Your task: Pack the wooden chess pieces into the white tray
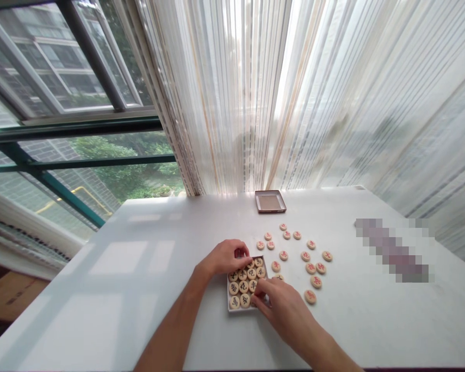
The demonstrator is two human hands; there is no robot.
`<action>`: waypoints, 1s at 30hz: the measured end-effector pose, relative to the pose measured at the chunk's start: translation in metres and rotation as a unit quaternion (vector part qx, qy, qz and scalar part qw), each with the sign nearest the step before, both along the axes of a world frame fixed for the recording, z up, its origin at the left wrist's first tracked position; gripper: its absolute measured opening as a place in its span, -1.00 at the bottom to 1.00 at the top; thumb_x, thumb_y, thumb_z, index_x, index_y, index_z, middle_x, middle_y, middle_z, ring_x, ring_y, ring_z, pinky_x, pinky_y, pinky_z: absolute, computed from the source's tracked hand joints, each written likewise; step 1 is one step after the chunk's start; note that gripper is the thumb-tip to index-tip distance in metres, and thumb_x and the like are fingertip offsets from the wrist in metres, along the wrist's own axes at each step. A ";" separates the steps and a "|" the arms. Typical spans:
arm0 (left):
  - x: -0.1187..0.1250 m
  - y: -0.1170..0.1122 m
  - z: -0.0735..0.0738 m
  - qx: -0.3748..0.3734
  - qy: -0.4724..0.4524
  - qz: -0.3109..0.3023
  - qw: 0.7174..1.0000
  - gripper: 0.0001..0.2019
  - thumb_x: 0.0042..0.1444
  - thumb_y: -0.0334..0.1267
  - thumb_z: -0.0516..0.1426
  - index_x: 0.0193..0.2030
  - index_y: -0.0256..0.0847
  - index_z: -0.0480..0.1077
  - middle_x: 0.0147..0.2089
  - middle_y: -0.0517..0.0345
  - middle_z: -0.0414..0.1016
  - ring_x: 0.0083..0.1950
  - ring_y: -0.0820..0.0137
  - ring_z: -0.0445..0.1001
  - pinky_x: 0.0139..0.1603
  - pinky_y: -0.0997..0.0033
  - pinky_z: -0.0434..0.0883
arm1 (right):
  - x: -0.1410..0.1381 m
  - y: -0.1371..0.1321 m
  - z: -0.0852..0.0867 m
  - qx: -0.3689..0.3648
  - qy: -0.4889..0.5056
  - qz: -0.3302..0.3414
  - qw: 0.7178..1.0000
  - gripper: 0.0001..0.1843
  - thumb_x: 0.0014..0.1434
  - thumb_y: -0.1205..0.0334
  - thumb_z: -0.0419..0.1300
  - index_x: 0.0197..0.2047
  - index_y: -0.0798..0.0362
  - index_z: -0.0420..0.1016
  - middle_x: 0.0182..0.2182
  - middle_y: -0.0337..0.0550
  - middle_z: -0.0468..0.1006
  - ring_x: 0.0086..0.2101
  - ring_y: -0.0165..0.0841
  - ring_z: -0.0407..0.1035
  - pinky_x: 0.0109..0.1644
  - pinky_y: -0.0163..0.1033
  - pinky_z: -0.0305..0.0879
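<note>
A small square white box [229, 308] sits on the white table [147, 279], filled with several round wooden chess pieces marked in black. My left hand [225, 256] curls over the box's far left corner, fingertips pressed on the pieces there. My right hand [279, 305] rests at the box's near right corner, fingers pinched around a piece [254, 285] at the edge. Several loose pieces with red characters [316, 281] lie scattered on the table right of and beyond the box.
The box lid [270, 201] lies upside down at the far edge of the table near the striped curtain [294, 93]. A blurred patch [391, 248] covers something at the right. A window [62, 103] is at the left.
</note>
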State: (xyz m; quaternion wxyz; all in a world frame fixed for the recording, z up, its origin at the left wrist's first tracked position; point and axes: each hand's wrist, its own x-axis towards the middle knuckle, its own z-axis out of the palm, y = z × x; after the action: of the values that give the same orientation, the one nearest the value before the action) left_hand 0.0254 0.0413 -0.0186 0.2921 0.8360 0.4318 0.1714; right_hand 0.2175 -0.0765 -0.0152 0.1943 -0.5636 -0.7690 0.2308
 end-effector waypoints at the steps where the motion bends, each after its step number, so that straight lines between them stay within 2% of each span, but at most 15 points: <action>1: 0.000 0.000 0.001 0.000 0.001 0.001 1.000 -0.79 0.12 -0.09 0.20 -0.25 -0.17 0.55 -0.35 0.18 0.52 -0.35 0.41 0.41 -0.34 0.49 0.32 | -0.001 0.000 -0.001 0.005 -0.004 -0.002 1.000 -0.87 0.24 0.31 0.21 -0.37 -0.02 0.45 -0.36 -0.23 0.54 -0.31 -0.30 0.43 -0.26 -0.28 0.22; 7: 0.001 -0.002 0.004 0.001 0.003 0.000 1.000 -0.79 0.13 -0.09 0.20 -0.26 -0.17 0.56 -0.34 0.18 0.52 -0.34 0.41 0.41 -0.32 0.48 0.32 | -0.003 0.000 -0.004 0.047 -0.014 -0.013 0.999 -0.84 0.22 0.35 0.25 -0.41 -0.01 0.45 -0.37 -0.23 0.54 -0.31 -0.29 0.43 -0.28 -0.29 0.26; 11: 0.002 -0.004 0.007 -0.001 0.011 0.002 1.000 -0.76 0.13 -0.04 0.20 -0.26 -0.17 0.54 -0.34 0.18 0.51 -0.33 0.40 0.40 -0.32 0.48 0.31 | 0.006 -0.006 0.003 0.094 0.061 0.005 0.994 -0.85 0.31 0.29 0.16 -0.33 -0.02 0.47 -0.36 -0.22 0.53 -0.34 -0.32 0.43 -0.26 -0.28 0.33; 14: 0.004 -0.007 0.011 0.007 0.019 0.012 1.000 -0.67 0.08 0.07 0.24 -0.23 -0.18 0.51 -0.32 0.18 0.47 -0.33 0.39 0.39 -0.32 0.46 0.31 | 0.027 -0.014 0.005 0.129 0.124 -0.004 0.984 -0.85 0.33 0.25 0.13 -0.28 -0.02 0.49 -0.35 -0.18 0.53 -0.39 -0.34 0.42 -0.32 -0.29 0.37; 17: 0.006 -0.013 0.017 0.006 0.024 0.013 1.000 -0.50 -0.06 0.17 0.31 -0.13 -0.16 0.45 -0.24 0.16 0.45 -0.29 0.35 0.41 -0.28 0.42 0.34 | 0.057 -0.022 -0.003 0.189 0.153 -0.032 0.970 -0.88 0.31 0.25 0.14 -0.25 0.00 0.50 -0.34 -0.12 0.54 -0.37 -0.30 0.44 -0.29 -0.25 0.43; 19: 0.007 -0.018 0.022 -0.003 0.028 -0.002 1.000 -0.37 -0.18 0.20 0.35 -0.05 -0.14 0.41 -0.14 0.13 0.44 -0.19 0.28 0.43 -0.20 0.37 0.37 | 0.078 -0.024 -0.011 0.224 0.151 -0.049 0.962 -0.89 0.30 0.26 0.15 -0.27 -0.01 0.50 -0.35 -0.11 0.54 -0.36 -0.28 0.45 -0.24 -0.20 0.46; 23: 0.009 -0.026 0.026 -0.008 0.045 -0.030 0.999 -0.20 -0.32 0.20 0.40 0.07 -0.11 0.36 -0.01 0.06 0.39 -0.01 0.14 0.39 0.01 0.24 0.36 | 0.110 -0.025 -0.024 0.269 0.120 -0.098 0.951 -0.94 0.25 0.25 0.21 -0.23 -0.03 0.53 -0.32 -0.10 0.57 -0.33 -0.26 0.48 -0.31 -0.22 0.47; 27: 0.011 -0.030 0.024 -0.009 0.056 -0.044 0.997 -0.14 -0.39 0.18 0.43 0.09 -0.09 0.34 0.02 0.05 0.36 0.03 0.11 0.35 0.07 0.20 0.34 | 0.123 -0.025 -0.029 0.286 0.102 -0.133 0.943 -0.95 0.24 0.23 0.22 -0.25 -0.02 0.52 -0.32 -0.12 0.57 -0.36 -0.28 0.47 -0.33 -0.22 0.42; 30: 0.011 -0.031 0.023 -0.009 0.056 -0.052 0.997 -0.15 -0.37 0.14 0.44 0.11 -0.07 0.33 0.03 0.06 0.35 0.05 0.12 0.34 0.10 0.19 0.33 | 0.122 -0.024 -0.030 0.285 0.096 -0.140 0.944 -0.94 0.26 0.22 0.22 -0.23 -0.02 0.51 -0.32 -0.11 0.55 -0.36 -0.28 0.45 -0.32 -0.21 0.41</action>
State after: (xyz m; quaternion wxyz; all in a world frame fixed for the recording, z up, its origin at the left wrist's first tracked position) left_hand 0.0364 0.0107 0.0048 0.2834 0.8631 0.4046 0.1053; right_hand 0.3399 -0.1008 -0.0454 0.4496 -0.5619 -0.6939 0.0256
